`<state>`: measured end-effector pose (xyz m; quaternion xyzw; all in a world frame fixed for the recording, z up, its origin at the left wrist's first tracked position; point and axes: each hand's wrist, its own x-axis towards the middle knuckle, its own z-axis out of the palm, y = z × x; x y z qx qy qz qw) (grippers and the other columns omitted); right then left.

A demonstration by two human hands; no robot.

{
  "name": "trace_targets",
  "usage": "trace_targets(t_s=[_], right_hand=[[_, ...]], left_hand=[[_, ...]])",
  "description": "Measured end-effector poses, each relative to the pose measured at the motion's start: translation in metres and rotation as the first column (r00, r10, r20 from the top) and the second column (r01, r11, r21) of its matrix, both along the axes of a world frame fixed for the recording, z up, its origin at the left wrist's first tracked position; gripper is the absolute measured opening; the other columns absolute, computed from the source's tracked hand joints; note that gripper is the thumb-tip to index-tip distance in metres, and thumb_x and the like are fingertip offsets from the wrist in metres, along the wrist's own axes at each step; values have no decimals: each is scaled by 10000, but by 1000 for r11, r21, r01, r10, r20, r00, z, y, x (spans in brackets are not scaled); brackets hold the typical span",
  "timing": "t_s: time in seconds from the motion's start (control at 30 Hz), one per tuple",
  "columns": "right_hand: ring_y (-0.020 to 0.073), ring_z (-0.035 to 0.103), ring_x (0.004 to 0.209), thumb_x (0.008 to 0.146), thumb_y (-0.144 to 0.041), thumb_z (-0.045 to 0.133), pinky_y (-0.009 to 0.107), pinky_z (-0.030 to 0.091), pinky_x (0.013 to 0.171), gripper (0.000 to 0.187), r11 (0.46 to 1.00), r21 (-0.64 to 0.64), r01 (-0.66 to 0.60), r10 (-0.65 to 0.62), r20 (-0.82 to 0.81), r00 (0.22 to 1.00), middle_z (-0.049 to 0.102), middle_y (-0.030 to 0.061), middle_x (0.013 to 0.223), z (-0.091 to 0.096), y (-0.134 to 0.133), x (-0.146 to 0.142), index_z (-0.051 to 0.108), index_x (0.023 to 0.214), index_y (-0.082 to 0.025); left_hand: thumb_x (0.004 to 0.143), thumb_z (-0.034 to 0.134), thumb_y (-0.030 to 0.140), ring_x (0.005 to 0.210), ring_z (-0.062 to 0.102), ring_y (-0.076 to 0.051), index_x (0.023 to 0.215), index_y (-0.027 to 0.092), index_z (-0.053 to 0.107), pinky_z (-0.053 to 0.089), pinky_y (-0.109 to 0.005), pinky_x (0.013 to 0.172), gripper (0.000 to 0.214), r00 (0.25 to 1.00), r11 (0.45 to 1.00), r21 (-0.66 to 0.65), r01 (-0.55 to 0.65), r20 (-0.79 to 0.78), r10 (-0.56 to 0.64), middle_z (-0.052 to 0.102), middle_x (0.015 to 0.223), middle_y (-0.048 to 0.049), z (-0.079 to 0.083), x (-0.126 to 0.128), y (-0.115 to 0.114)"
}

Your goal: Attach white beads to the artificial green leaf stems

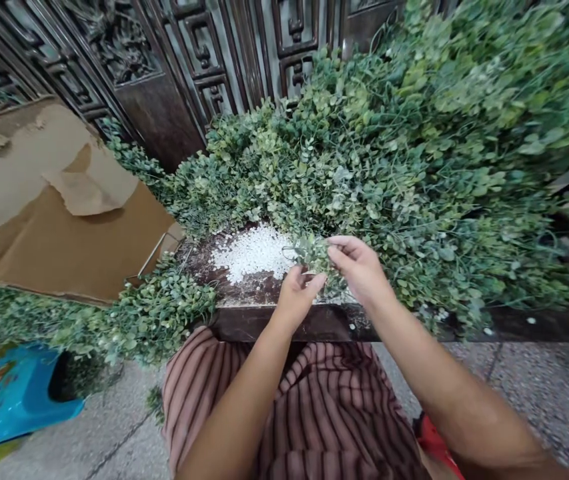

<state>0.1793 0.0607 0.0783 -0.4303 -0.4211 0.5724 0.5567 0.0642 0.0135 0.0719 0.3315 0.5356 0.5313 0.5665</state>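
In the head view a small artificial leaf sprig [314, 250] is held between my two hands, above the edge of a dark wooden bench. My left hand [298, 297] grips its lower left side with thumb and fingers. On its right my right hand [359, 267] pinches the sprig between thumb and forefinger. A thin dark wire loop [289, 252] sticks out to the left of the leaves. Just beyond my left hand lies a pile of small white beads [257, 253] on the dark wood. The fingertips partly hide the sprig's stem.
Heaped artificial greenery [364, 153] covers the bench behind and right. A torn cardboard piece [74, 220] lies at left, a metal rod [153, 255] at its corner. A blue plastic stool [19, 400] stands on the floor at lower left. Carved dark wood panels [164, 107] rise behind.
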Motion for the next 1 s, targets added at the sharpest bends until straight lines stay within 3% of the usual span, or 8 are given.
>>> trace_targets(t_s=[0.13, 0.3, 0.43, 0.63, 0.73, 0.8, 0.87, 1.0], right_hand=[[133, 526, 672, 511, -400, 750, 311, 463, 701, 363, 1000, -5, 4, -4, 10, 1000, 572, -12, 698, -13, -4, 2, 595, 782, -215], [158, 560, 782, 510, -352, 746, 357, 455, 824, 360, 985, 26, 170, -170, -27, 985, 603, 10, 799, -17, 2, 14, 580, 803, -225], [161, 562, 830, 525, -307, 722, 359, 440, 861, 371, 976, 58, 209, -210, 8, 978, 603, 22, 865, -20, -1, 16, 576, 855, -222], [147, 536, 711, 573, -274, 660, 327, 465, 748, 253, 979, 84, 188, -197, 113, 974, 555, 1, 733, -31, -4, 21, 570, 802, -214], [174, 549, 732, 657, -253, 588, 361, 473, 747, 198, 983, 156, 102, -142, 267, 953, 573, 38, 788, -36, -4, 22, 589, 848, -203], [216, 550, 836, 687, -184, 530, 404, 460, 797, 236, 963, 271, -4, -133, 484, 865, 590, 80, 893, -37, -2, 19, 613, 907, -195], [262, 500, 991, 672, -87, 491, 445, 415, 876, 361, 914, 376, -153, -179, 711, 680, 583, 113, 1040, -37, 3, 16, 624, 993, -183], [310, 427, 1087, 620, 14, 482, 482, 355, 913, 427, 846, 282, -453, -160, 944, 290, 604, 124, 1088, -36, 20, 11, 667, 966, -155]], left_hand=[[552, 733, 364, 568, 500, -66, 728, 152, 589, 380, -186, 524, 311, 995, 996, -65, -60, 74, 65, 565, 654, 29, -7, 4, 0], [496, 774, 337, 566, 541, -68, 732, 146, 602, 408, -187, 526, 349, 971, 976, -172, -132, 174, 162, 562, 621, 38, -14, -4, -5], [531, 768, 276, 655, 591, -88, 837, 144, 606, 465, -211, 603, 371, 956, 963, -205, -173, 201, 215, 642, 787, -22, -19, -11, -5], [588, 726, 172, 1057, 550, -194, 1097, 159, 539, 480, -262, 777, 543, 945, 933, -151, -326, -56, 321, 518, 1238, -141, -30, -17, -10], [611, 701, 169, 999, 564, -175, 1008, 192, 620, 471, -260, 797, 406, 953, 982, 16, -188, -240, 186, 582, 1146, -92, -29, -18, -19], [642, 663, 169, 859, 590, -152, 891, 196, 669, 483, -261, 756, 251, 927, 996, 82, -28, -370, 56, 637, 992, -69, -28, -16, -26], [684, 606, 161, 769, 592, -137, 859, 195, 679, 494, -261, 716, 193, 876, 991, 100, 83, -481, -25, 650, 920, -59, -29, -13, -32], [729, 523, 127, 746, 613, -126, 904, 193, 669, 506, -262, 715, 237, 780, 980, 61, 191, -615, -114, 658, 932, -54, -36, -9, -42]])
